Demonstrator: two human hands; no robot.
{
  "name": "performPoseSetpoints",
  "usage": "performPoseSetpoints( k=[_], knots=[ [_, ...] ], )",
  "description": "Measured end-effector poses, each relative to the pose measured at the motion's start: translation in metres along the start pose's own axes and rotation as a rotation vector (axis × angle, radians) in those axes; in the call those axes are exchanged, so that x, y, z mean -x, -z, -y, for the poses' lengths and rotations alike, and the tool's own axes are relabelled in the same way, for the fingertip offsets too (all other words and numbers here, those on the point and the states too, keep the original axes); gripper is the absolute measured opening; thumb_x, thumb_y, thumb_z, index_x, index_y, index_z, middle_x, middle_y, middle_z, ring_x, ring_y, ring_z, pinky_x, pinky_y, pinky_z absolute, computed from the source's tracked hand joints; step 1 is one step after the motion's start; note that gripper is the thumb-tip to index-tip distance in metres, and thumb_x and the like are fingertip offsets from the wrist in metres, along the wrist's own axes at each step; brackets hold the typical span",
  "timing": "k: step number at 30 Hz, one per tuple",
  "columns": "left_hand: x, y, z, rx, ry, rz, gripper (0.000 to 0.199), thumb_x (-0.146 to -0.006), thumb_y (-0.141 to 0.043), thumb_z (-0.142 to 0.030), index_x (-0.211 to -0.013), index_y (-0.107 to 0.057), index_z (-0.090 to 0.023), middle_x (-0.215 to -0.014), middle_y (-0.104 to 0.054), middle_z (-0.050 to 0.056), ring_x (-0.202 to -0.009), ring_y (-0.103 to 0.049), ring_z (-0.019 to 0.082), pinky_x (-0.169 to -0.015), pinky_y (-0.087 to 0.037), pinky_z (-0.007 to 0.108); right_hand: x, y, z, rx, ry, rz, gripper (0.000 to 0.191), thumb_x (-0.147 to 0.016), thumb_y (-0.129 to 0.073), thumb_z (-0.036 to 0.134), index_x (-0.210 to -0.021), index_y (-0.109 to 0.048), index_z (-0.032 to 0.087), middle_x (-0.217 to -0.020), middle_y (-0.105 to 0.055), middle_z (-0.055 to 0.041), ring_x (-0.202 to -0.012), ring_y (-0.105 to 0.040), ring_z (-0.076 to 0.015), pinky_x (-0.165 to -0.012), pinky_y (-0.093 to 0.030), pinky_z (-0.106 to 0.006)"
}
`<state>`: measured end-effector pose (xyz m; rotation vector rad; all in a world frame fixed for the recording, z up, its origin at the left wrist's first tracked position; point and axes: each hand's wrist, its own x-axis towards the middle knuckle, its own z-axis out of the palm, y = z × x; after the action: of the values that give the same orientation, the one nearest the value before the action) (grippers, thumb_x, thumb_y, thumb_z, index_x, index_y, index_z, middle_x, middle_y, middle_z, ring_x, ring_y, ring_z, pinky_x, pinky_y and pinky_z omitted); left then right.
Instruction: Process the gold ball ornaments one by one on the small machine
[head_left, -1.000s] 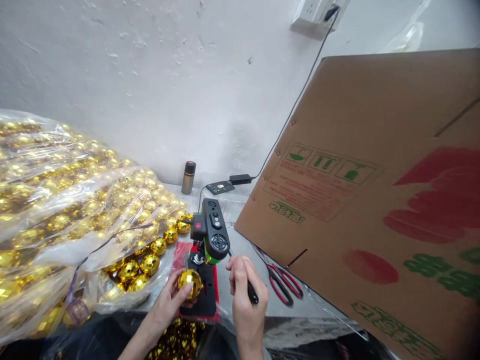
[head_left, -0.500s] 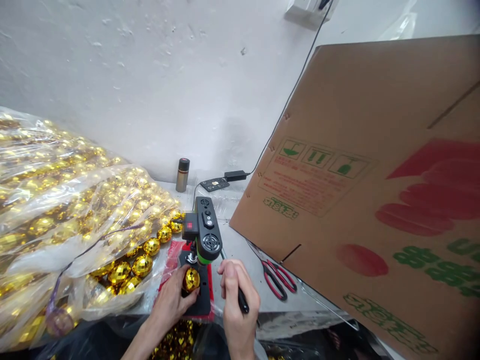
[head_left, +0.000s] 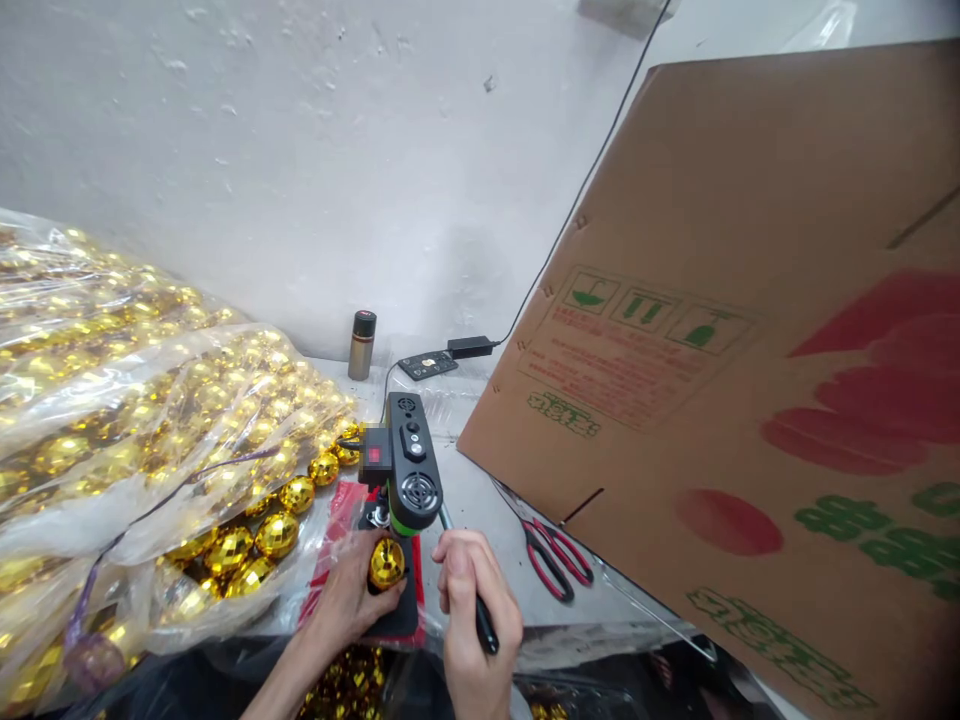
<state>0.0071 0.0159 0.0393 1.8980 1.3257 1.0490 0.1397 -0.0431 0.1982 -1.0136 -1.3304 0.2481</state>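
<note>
My left hand (head_left: 351, 592) is closed on a gold mirror-tiled ball (head_left: 387, 564), fingers and thumb around its sides. The ball is over the black base (head_left: 405, 612) of a small bench press (head_left: 415, 450), just in front of the rounded head with its green band (head_left: 409, 523). My right hand (head_left: 480, 610) is wrapped round the press's lever handle (head_left: 486, 625), whose black end sticks out below the fist. Under the base is a red plastic sheet (head_left: 330, 560). The contact between ball and base is hidden by my left hand.
Clear bags of gold balls (head_left: 150, 400) fill the left side. Red-handled scissors (head_left: 559, 560) lie to the right beside a large cardboard box (head_left: 675, 300). At the back are a bottle (head_left: 362, 346) and a black adapter (head_left: 470, 347) with a cable. More gold balls (head_left: 341, 685) lie below the table edge.
My left hand has shifted the ball slightly towards me and away from the press head. My right hand stays on the lever handle. The view has shifted a little.
</note>
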Motion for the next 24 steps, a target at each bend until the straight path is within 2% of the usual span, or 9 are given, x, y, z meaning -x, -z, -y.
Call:
performPoseSetpoints(
  k=[3,7,11,19,24],
  knots=[
    [0.001,-0.001,0.002,0.001,0.009,0.041,0.035,-0.078,-0.073,-0.035,-0.11,-0.07,-0.021,-0.104,-0.079,0.011,-0.098,-0.072,0.034,-0.09,-0.058,0.049,0.01,0.0,-0.007,0.0,-0.007,0.012,0.032,-0.109,-0.048,0.022,-0.08,-0.061,0.022,-0.072,-0.053,0.0016,-0.056,-0.047,-0.0117,-0.053,-0.038,-0.026],
    [0.001,0.001,0.001,-0.032,0.031,0.055,0.034,-0.077,-0.074,-0.035,-0.109,-0.07,-0.022,-0.102,-0.078,0.01,-0.097,-0.071,0.032,-0.09,-0.056,0.047,0.037,-0.008,-0.026,-0.012,-0.075,-0.082,0.036,-0.11,-0.046,0.026,-0.076,-0.059,0.023,-0.074,-0.058,-0.0004,-0.065,-0.057,-0.0155,-0.062,-0.042,-0.029],
    [0.001,0.0,0.002,-0.055,0.033,0.057,0.037,-0.075,-0.075,-0.034,-0.11,-0.07,-0.023,-0.102,-0.078,0.008,-0.096,-0.07,0.032,-0.091,-0.055,0.046,0.054,-0.016,-0.047,0.002,0.007,-0.143,0.038,-0.11,-0.044,0.026,-0.073,-0.054,0.024,-0.075,-0.061,0.0005,-0.069,-0.059,-0.0157,-0.067,-0.043,-0.03],
    [0.002,-0.004,0.006,-0.071,0.033,0.079,0.035,-0.076,-0.074,-0.033,-0.109,-0.07,-0.022,-0.104,-0.077,0.009,-0.098,-0.069,0.032,-0.09,-0.054,0.046,0.05,-0.018,-0.06,0.051,0.155,-0.184,0.037,-0.109,-0.042,0.023,-0.073,-0.05,0.025,-0.071,-0.058,0.0029,-0.063,-0.054,-0.0151,-0.078,-0.048,-0.034],
    [0.002,-0.007,0.006,-0.109,0.061,0.079,0.036,-0.075,-0.074,-0.033,-0.108,-0.069,-0.02,-0.101,-0.075,0.011,-0.097,-0.069,0.035,-0.09,-0.053,0.048,0.048,-0.018,-0.062,0.072,0.237,-0.181,0.037,-0.11,-0.041,0.021,-0.073,-0.048,0.024,-0.07,-0.057,0.0049,-0.061,-0.053,-0.0127,-0.082,-0.049,-0.031]
  ],
)
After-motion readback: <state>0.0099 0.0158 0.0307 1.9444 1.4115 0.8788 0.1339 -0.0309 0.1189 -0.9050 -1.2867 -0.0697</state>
